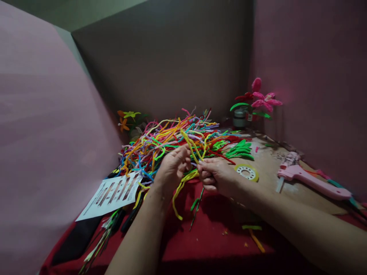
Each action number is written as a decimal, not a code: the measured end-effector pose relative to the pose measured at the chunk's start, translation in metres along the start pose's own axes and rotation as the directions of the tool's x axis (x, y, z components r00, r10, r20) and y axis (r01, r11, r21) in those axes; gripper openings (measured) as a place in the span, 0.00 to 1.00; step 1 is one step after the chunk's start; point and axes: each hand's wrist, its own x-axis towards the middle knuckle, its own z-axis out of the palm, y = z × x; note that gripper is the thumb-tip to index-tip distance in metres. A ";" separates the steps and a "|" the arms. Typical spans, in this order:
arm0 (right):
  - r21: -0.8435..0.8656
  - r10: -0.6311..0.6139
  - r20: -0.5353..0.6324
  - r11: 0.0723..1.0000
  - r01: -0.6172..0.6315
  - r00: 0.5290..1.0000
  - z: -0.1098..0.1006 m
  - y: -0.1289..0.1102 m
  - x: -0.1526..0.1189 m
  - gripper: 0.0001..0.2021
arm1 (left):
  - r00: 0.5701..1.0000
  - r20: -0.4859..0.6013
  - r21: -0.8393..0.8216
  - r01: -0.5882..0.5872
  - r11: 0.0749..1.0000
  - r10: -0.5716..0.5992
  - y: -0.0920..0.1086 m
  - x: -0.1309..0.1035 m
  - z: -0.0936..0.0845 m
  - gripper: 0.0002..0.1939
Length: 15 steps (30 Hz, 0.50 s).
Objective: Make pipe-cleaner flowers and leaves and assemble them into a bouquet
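Yellow pipe cleaners [192, 144] rise from the pinched fingers of my right hand [213, 175], bent into a narrow loop with a loose strand beside it. My left hand [174, 165] is just left of them, its fingers curled close to the yellow strands; whether it grips one is hard to see. Below the hands, more yellow strands [178, 198] hang over the red cloth. A dark stem with a green piece [196, 206] points down under my right hand. Behind both hands lies a big heap of multicoloured pipe cleaners [160, 137].
A pink glue gun [312, 183] lies on a brown board [266, 164] at the right, near a yellow tape roll [246, 172] and green bundled pieces [240, 149]. Pink flowers [266, 100] stand behind. A printed sheet [110, 195] is at the left, on the red cloth [212, 236].
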 end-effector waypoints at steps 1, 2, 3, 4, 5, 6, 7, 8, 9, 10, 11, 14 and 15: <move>-0.009 0.001 -0.014 1.000 -0.002 1.000 -0.001 0.000 0.001 0.09 | 0.997 0.037 0.085 0.067 0.994 -0.071 -0.003 -0.002 0.001 0.17; -0.026 0.010 -0.036 1.000 -0.011 0.999 -0.001 0.000 0.001 0.08 | 0.992 0.057 0.169 0.100 0.981 -0.111 -0.007 -0.003 0.003 0.15; -0.039 0.021 -0.054 0.999 -0.024 0.998 -0.001 0.000 0.001 0.07 | 0.992 0.054 0.234 0.099 0.967 -0.114 -0.010 -0.005 0.005 0.13; -0.040 0.035 -0.056 0.998 -0.038 0.998 -0.001 0.000 0.001 0.06 | 0.995 0.032 0.278 0.077 0.957 -0.090 -0.012 -0.006 0.007 0.12; -0.015 0.050 -0.037 0.999 -0.051 0.998 -0.001 -0.001 0.000 0.05 | 0.998 0.007 0.300 0.056 0.952 -0.061 -0.014 -0.007 0.008 0.12; 0.037 0.074 0.008 0.997 -0.074 0.997 -0.001 -0.002 -0.001 0.06 | 0.999 -0.018 0.302 0.044 0.952 -0.041 -0.014 -0.007 0.009 0.12; 0.111 0.106 0.073 0.987 -0.113 0.992 -0.002 -0.004 -0.001 0.08 | 0.999 -0.040 0.294 0.042 0.955 -0.031 -0.014 -0.007 0.009 0.12; 0.193 0.138 0.139 0.968 -0.164 0.981 -0.003 -0.005 -0.002 0.11 | 0.998 -0.052 0.285 0.044 0.958 -0.031 -0.012 -0.007 0.008 0.12; 0.267 0.165 0.195 0.940 -0.214 0.967 -0.004 -0.007 -0.003 0.13 | 0.998 -0.056 0.278 0.044 0.960 -0.029 -0.011 -0.007 0.008 0.13; 0.326 0.184 0.231 0.910 -0.255 0.955 -0.006 -0.008 -0.004 0.15 | 0.998 -0.053 0.276 0.036 0.960 -0.023 -0.010 -0.007 0.007 0.12; 0.366 0.198 0.248 0.887 -0.281 0.948 -0.006 -0.009 -0.005 0.16 | 0.999 -0.047 0.281 0.026 0.959 -0.013 -0.008 -0.007 0.006 0.12; 0.417 0.193 0.224 0.867 -0.273 0.955 -0.007 -0.007 -0.005 0.14 | 1.000 -0.008 0.302 0.000 0.953 0.003 -0.005 -0.008 0.006 0.10; 0.418 0.189 0.214 0.869 -0.264 0.958 -0.008 -0.006 -0.005 0.13 | 1.000 -0.002 0.304 0.003 0.953 -0.002 -0.005 -0.009 0.006 0.10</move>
